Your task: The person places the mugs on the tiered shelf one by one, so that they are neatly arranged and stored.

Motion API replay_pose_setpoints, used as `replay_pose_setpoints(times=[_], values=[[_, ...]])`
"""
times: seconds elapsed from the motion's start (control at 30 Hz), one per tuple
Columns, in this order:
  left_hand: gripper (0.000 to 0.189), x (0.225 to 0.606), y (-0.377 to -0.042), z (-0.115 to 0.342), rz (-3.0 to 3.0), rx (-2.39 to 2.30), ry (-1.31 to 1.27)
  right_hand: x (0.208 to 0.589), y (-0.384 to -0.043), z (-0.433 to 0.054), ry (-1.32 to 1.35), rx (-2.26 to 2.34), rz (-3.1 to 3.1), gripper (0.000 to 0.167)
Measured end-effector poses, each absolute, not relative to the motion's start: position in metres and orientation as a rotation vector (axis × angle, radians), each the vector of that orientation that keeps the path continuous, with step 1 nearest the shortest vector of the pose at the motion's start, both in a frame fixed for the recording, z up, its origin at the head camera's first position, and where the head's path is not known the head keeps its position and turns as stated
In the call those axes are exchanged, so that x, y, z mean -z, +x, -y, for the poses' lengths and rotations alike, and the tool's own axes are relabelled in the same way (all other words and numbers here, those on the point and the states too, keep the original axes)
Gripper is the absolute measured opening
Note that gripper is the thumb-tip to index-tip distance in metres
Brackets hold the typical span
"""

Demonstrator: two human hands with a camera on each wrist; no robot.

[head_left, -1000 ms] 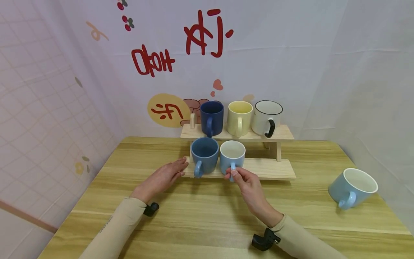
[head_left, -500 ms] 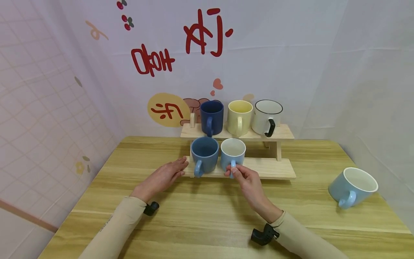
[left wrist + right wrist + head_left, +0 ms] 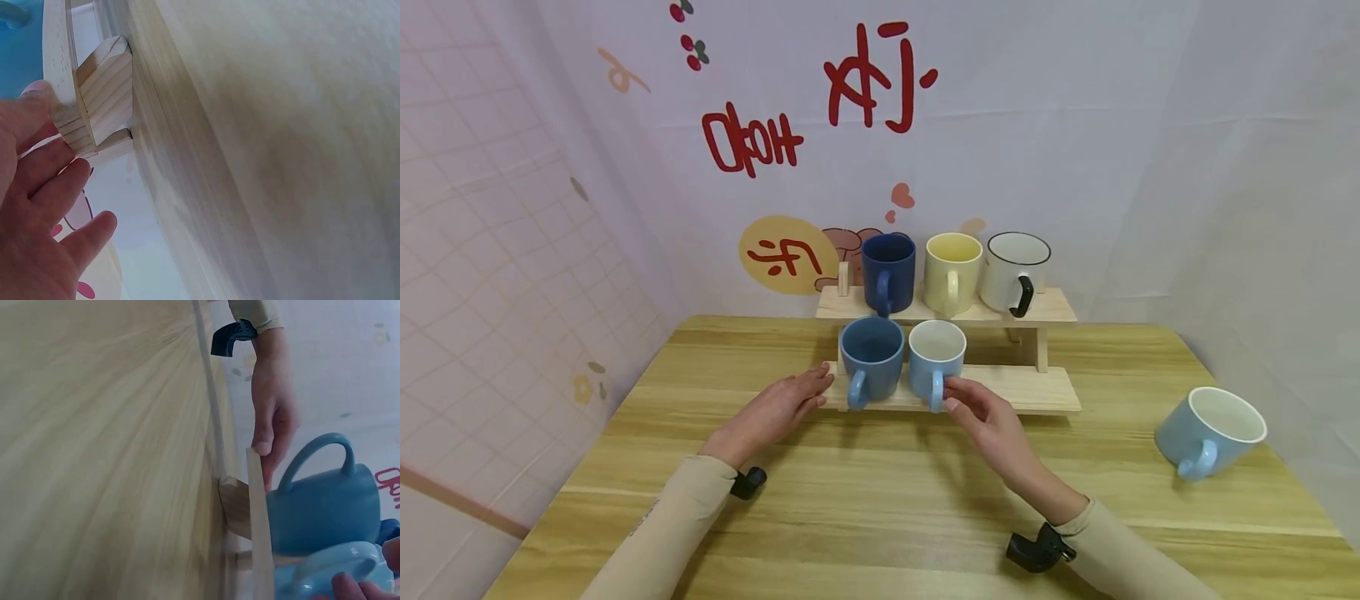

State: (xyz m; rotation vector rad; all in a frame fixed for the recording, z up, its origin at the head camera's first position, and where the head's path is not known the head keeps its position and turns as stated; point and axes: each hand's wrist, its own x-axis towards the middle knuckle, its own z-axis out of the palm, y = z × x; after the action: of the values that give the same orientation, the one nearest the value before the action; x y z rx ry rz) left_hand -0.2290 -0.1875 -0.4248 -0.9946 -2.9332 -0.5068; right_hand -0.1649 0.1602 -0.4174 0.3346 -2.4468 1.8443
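Note:
In the head view my right hand [image 3: 996, 429] is beside the handle of a light blue mug [image 3: 937, 354] with a white inside. Its thumb and fingertips are apart, close to that handle; whether they touch it is hard to tell. The mug stands upright on the lower board of a two-tier wooden rack [image 3: 1026, 389]. Left of it on that board stands a darker blue mug [image 3: 874, 360]. My left hand [image 3: 771, 419] rests at the board's left end, fingers fairly straight. In the left wrist view its thumb touches the wooden edge and other fingers [image 3: 59, 194] extend past it.
On the upper board stand a navy mug [image 3: 889, 271], a yellow mug [image 3: 952, 271] and a white mug [image 3: 1015, 271] with black rim and handle. Another light blue mug [image 3: 1208, 433] is on the wooden table [image 3: 865, 517] at right. A patterned cloth hangs behind.
The light blue mug shifted back slightly on the lower board. My right hand has let go of its handle and moved slightly right. My left hand has stayed at the rack's end.

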Motion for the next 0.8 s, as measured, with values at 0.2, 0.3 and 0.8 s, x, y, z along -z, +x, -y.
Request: replay_pose_setpoints(times=[0.2, 0.3, 0.8], values=[[0.049, 0.425, -0.228, 0.188, 2.926, 0.499, -0.999, 0.412, -0.156, -0.18, 0.422, -1.765, 2.413, 0.038], [0.049, 0.426, -0.229, 0.189, 2.906, 0.507, -1.013, 0.408, -0.151, -0.191, 0.468, -1.719, 2.408, 0.039], [0.049, 0.422, -0.229, 0.189, 2.91, 0.501, -1.03, 0.392, -0.12, -0.248, 0.447, -1.427, 2.405, 0.032]])
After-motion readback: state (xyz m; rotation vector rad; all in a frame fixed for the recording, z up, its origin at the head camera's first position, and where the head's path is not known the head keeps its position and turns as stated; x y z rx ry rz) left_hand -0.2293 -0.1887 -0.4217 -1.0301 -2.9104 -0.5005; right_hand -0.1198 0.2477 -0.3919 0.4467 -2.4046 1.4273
